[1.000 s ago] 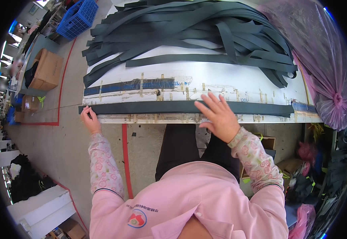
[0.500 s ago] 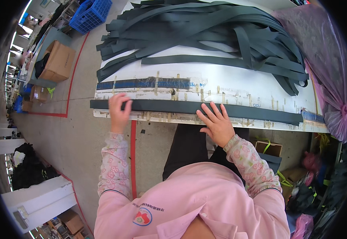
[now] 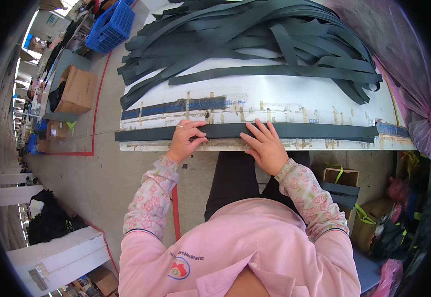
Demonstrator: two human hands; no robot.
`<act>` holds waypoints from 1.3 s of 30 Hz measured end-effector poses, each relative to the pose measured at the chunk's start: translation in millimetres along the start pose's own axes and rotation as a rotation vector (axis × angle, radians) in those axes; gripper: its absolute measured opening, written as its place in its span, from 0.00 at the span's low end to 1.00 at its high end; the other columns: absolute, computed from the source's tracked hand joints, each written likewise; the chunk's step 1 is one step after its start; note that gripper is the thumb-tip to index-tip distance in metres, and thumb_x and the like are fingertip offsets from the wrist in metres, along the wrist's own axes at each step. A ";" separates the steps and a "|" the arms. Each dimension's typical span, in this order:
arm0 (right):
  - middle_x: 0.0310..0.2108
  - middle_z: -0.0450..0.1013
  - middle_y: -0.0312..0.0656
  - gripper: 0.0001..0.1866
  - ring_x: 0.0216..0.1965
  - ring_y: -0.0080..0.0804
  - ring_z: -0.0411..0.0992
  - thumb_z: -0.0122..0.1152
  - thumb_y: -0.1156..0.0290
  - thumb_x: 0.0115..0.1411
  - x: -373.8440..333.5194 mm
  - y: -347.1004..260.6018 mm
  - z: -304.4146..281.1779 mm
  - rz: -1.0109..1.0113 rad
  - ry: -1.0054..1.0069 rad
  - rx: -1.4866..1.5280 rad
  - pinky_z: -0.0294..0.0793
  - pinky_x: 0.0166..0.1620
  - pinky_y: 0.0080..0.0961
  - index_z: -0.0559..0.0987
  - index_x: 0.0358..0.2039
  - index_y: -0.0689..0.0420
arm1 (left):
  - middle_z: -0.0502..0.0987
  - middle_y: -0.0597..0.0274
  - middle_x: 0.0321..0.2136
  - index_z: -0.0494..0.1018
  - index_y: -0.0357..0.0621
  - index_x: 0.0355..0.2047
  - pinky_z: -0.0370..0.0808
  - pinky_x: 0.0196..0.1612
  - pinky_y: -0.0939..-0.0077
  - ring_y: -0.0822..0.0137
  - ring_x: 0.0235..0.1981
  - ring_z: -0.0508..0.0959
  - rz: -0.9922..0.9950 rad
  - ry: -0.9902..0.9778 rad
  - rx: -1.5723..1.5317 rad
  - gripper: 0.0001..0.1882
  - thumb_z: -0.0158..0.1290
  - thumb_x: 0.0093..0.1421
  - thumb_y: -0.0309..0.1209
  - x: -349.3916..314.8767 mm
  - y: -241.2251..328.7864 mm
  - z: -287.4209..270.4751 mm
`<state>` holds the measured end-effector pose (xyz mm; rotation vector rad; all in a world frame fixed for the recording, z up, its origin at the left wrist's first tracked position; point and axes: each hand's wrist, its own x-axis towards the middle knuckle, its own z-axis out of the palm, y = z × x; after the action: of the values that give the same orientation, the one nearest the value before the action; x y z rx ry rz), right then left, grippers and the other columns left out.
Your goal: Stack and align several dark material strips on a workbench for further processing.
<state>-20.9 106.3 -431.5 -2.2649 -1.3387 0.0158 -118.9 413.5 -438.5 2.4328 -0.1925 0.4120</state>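
Observation:
A long dark grey-green fabric strip (image 3: 324, 131) lies flat from left to right along the near edge of the white table (image 3: 284, 97). My left hand (image 3: 185, 140) rests on it left of the middle, fingers bent and a gap between them and the thumb. With fingers spread, my right hand (image 3: 267, 147) presses on the strip just right of the middle. Behind, a big tangled heap of matching strips (image 3: 245, 32) covers the far part of the table. One loose strip (image 3: 235, 75) stretches along the heap's near side.
Worn tape pieces and a dark taped band (image 3: 185, 105) mark the table top. A pink plastic sheet (image 3: 423, 133) hangs at the right edge. On the floor to the left stand a blue crate (image 3: 110, 27) and a cardboard box (image 3: 79, 89); an open box (image 3: 341, 176) sits below right.
My left hand has moved right along the strip, closer to my right hand, and come down on it. My right hand stays spread on the strip. The view has shifted slightly.

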 end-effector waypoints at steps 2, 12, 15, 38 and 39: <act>0.65 0.63 0.44 0.28 0.69 0.46 0.55 0.66 0.65 0.56 -4.0 8.7 -3.1 0.048 0.057 0.007 0.50 0.69 0.53 0.72 0.59 0.49 | 0.82 0.61 0.45 0.80 0.45 0.26 0.70 0.49 0.64 0.57 0.43 0.75 0.001 0.004 0.045 0.09 0.68 0.44 0.28 4.0 1.7 7.6; 0.63 0.64 0.46 0.18 0.68 0.49 0.56 0.66 0.70 0.56 -94.4 152.5 -121.1 0.391 0.227 0.021 0.52 0.69 0.52 0.73 0.47 0.52 | 0.80 0.54 0.48 0.75 0.41 0.26 0.70 0.50 0.63 0.53 0.43 0.74 0.005 -0.078 0.163 0.09 0.65 0.47 0.23 -9.4 1.1 -5.0; 0.64 0.63 0.48 0.27 0.70 0.48 0.52 0.65 0.61 0.58 -122.8 172.0 -144.6 0.537 0.222 -0.190 0.48 0.70 0.53 0.71 0.57 0.51 | 0.79 0.52 0.49 0.75 0.41 0.27 0.70 0.50 0.62 0.52 0.44 0.74 0.008 -0.083 0.194 0.09 0.65 0.47 0.23 -13.0 4.1 -2.2; 0.72 0.49 0.41 0.49 0.74 0.41 0.43 0.67 0.52 0.56 -194.7 266.3 -189.6 0.508 -0.251 -0.273 0.42 0.70 0.59 0.50 0.72 0.46 | 0.79 0.47 0.48 0.74 0.40 0.27 0.71 0.50 0.60 0.50 0.45 0.75 -0.052 -0.196 0.315 0.09 0.65 0.47 0.22 -4.6 11.0 -14.0; 0.72 0.49 0.41 0.49 0.74 0.41 0.43 0.67 0.52 0.56 -194.8 265.6 -190.3 0.505 -0.247 -0.274 0.42 0.70 0.59 0.50 0.72 0.46 | 0.79 0.47 0.48 0.74 0.40 0.27 0.71 0.50 0.60 0.50 0.45 0.75 -0.051 -0.193 0.319 0.09 0.65 0.47 0.22 -4.8 11.6 -15.1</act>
<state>145.0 -235.9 -425.3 -2.8583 -0.8831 0.3104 -129.9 414.1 -422.2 2.7866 -0.1569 0.1952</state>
